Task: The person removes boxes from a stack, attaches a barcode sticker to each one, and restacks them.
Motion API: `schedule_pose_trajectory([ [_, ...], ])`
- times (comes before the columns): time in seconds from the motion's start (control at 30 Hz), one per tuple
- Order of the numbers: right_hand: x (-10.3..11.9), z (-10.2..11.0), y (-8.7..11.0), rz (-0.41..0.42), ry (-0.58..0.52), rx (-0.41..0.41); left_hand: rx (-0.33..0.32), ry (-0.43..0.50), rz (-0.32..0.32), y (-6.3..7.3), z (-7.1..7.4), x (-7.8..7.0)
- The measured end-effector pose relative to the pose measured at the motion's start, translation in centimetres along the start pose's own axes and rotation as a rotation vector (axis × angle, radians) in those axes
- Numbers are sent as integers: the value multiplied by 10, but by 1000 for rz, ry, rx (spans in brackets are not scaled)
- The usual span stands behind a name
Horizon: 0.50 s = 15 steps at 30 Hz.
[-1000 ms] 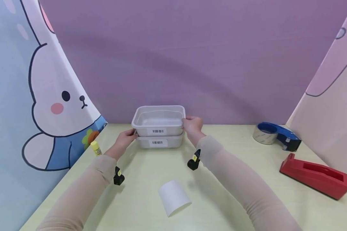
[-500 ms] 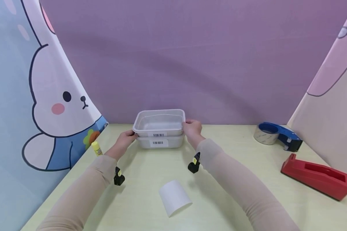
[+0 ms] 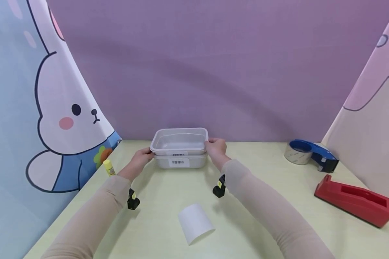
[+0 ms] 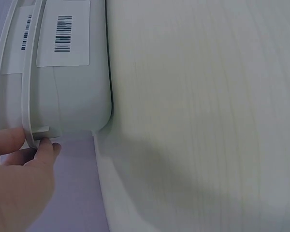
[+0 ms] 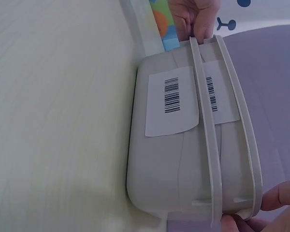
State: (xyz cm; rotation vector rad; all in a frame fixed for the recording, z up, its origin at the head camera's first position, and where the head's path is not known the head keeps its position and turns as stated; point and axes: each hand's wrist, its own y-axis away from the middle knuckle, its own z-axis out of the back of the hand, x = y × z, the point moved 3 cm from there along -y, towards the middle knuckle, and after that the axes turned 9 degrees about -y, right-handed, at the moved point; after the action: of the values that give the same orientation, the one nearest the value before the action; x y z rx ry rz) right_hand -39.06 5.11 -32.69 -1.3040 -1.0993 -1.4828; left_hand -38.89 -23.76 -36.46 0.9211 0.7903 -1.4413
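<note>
At the back of the table, an upper translucent white plastic container [image 3: 181,137] sits partly nested in a matching lower container [image 3: 197,162]. Each bears a white barcode label on its front, the lower label [image 5: 171,99] showing in full. My left hand [image 3: 138,162] pinches the left end of the lower container's rim between thumb and fingers, clearest in the left wrist view. At the opposite end, my right hand [image 3: 216,150] pinches the upper container's rim; some fingertips are hidden behind it.
A curved piece of white paper [image 3: 196,223] lies on the table nearer me. To the right are a blue tape dispenser with a clear roll [image 3: 298,153] and a red tape dispenser [image 3: 354,201]. A yellow-capped glue stick [image 3: 108,167] stands left. Purple cloth [image 3: 214,72] rises behind.
The upper container has sunk deeper into the lower one, its label now mostly covered. My right hand has come down with it; my left hand stays at the lower rim.
</note>
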Motion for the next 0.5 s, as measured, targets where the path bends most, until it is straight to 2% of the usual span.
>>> schedule_pose_trajectory([
  [0.27,-6,0,0,11,30,-10,4,29,-6,-3,0,5],
  [0.5,-8,-1,-2,24,39,-17,28,41,-8,-1,0,2],
])
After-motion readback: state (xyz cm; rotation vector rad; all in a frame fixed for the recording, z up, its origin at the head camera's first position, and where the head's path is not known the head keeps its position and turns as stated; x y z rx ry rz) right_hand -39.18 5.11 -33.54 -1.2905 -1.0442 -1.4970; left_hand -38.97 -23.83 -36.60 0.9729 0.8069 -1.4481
